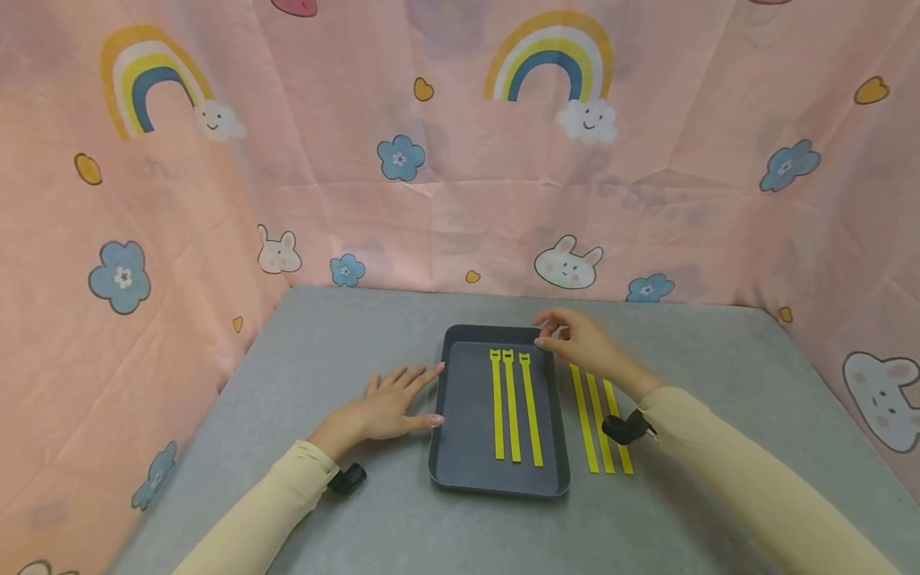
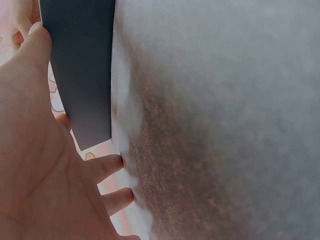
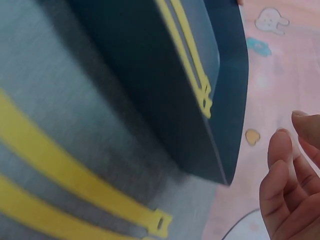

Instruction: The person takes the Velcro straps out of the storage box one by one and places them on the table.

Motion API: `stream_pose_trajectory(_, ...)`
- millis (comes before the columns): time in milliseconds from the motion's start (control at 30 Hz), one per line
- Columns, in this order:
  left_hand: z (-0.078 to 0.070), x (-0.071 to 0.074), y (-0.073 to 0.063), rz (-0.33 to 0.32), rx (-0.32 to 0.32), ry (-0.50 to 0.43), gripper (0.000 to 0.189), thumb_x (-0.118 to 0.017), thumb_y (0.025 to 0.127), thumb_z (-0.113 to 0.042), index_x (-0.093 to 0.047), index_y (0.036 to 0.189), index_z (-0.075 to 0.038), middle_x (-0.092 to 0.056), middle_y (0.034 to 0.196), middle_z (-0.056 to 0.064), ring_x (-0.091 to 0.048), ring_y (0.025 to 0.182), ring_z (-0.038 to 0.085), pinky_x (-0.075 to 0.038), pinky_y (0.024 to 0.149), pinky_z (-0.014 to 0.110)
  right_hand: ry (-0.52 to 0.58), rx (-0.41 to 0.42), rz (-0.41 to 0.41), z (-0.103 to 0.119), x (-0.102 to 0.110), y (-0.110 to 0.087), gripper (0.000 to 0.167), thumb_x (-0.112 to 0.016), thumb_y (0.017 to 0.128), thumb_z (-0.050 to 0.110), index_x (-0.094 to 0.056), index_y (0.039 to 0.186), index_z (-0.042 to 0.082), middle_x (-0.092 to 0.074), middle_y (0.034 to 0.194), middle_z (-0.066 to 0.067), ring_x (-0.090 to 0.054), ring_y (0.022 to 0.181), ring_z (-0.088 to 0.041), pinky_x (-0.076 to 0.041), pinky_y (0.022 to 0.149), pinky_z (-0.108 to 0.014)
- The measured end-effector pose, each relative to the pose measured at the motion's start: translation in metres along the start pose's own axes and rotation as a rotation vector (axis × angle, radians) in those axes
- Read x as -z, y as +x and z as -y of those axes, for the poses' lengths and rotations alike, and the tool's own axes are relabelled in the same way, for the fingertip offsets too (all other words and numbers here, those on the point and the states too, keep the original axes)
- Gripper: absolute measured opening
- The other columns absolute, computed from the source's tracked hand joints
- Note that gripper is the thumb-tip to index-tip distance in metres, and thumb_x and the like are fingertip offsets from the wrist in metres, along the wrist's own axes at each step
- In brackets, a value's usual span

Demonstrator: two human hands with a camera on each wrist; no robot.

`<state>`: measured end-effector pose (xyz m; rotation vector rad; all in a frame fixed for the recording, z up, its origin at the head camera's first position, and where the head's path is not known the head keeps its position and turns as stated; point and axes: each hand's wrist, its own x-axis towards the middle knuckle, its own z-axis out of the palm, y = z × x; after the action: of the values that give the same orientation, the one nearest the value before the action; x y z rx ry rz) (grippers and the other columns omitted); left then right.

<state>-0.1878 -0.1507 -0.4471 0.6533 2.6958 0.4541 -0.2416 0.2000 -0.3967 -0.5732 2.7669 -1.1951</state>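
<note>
Three yellow slotted cable straps (image 1: pixel 513 407) lie lengthwise in the dark grey tray (image 1: pixel 460 477), toward its right side. Three more yellow straps (image 1: pixel 592 423) lie on the table right of the tray, partly hidden under my right forearm. With fingers spread, my left hand (image 1: pixel 388 406) touches the tray's left wall with index fingertip and thumb; the left wrist view shows the thumb (image 2: pixel 37 47) against the wall. Above the tray's far right corner hovers my right hand (image 1: pixel 578 342), its fingers loosely bent. In the right wrist view that hand (image 3: pixel 295 185) holds nothing.
The grey table (image 1: pixel 345 335) carries the tray near its middle. A pink printed cloth (image 1: pixel 460 216) hangs behind and at both sides of the table. Black wrist cameras (image 1: pixel 625 429) sit below the cream sleeves (image 1: pixel 733 463).
</note>
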Motion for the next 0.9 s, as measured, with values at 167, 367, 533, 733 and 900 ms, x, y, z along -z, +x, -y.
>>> stream_pose_trajectory(167, -0.005, 0.005, -0.003, 0.006, 0.002, 0.01, 0.088, -0.049, 0.089, -0.073, -0.002, 0.158, -0.043, -0.016, 0.168, 0.005, -0.01, 0.155, 0.038, -0.005, 0.117, 0.072, 0.017, -0.014, 0.028, 0.01, -0.012, 0.011, 0.033, -0.066, 0.096, 0.019, -0.06, 0.127, 0.01, -0.064, 0.098, -0.009, -0.061, 0.067, -0.021, -0.055, 0.063, -0.036)
stream_pose_trajectory(367, -0.006, 0.006, -0.004, 0.014, 0.002, 0.016, 0.088, -0.048, 0.09, -0.072, -0.001, 0.158, -0.043, -0.014, 0.168, 0.005, -0.009, 0.156, 0.038, -0.005, 0.117, 0.072, 0.026, -0.029, 0.059, 0.018, -0.025, 0.02, 0.034, -0.067, 0.095, 0.016, -0.059, 0.127, 0.007, -0.066, 0.098, -0.012, -0.064, 0.073, -0.034, -0.055, 0.062, -0.034)
stream_pose_trajectory(533, -0.006, 0.006, -0.004, 0.015, 0.003, 0.014, 0.088, -0.047, 0.09, -0.073, 0.0, 0.158, -0.044, -0.013, 0.169, 0.004, -0.008, 0.156, 0.038, -0.004, 0.117, 0.072, 0.069, -0.054, 0.075, 0.022, -0.033, 0.027, 0.033, -0.066, 0.095, 0.013, -0.059, 0.126, 0.004, -0.067, 0.097, -0.016, -0.064, 0.073, -0.042, -0.052, 0.059, -0.034)
stream_pose_trajectory(733, -0.006, 0.005, -0.004, 0.011, 0.005, 0.013, 0.088, -0.047, 0.09, -0.073, 0.0, 0.158, -0.044, -0.014, 0.168, 0.004, -0.009, 0.156, 0.038, -0.005, 0.117, 0.072, 0.153, -0.099, 0.08, 0.024, -0.041, 0.033, 0.035, -0.066, 0.095, 0.01, -0.057, 0.127, -0.001, -0.067, 0.1, -0.025, -0.061, 0.069, -0.043, -0.052, 0.059, -0.039)
stream_pose_trajectory(900, -0.007, 0.006, -0.005, 0.015, 0.009, 0.014, 0.088, -0.047, 0.09, -0.074, 0.0, 0.157, -0.044, -0.014, 0.169, 0.004, -0.009, 0.156, 0.038, -0.005, 0.117, 0.072, 0.2, -0.164, 0.069, 0.024, -0.047, 0.037, 0.033, -0.065, 0.095, 0.01, -0.058, 0.126, 0.001, -0.067, 0.102, -0.027, -0.061, 0.071, -0.044, -0.052, 0.061, -0.041)
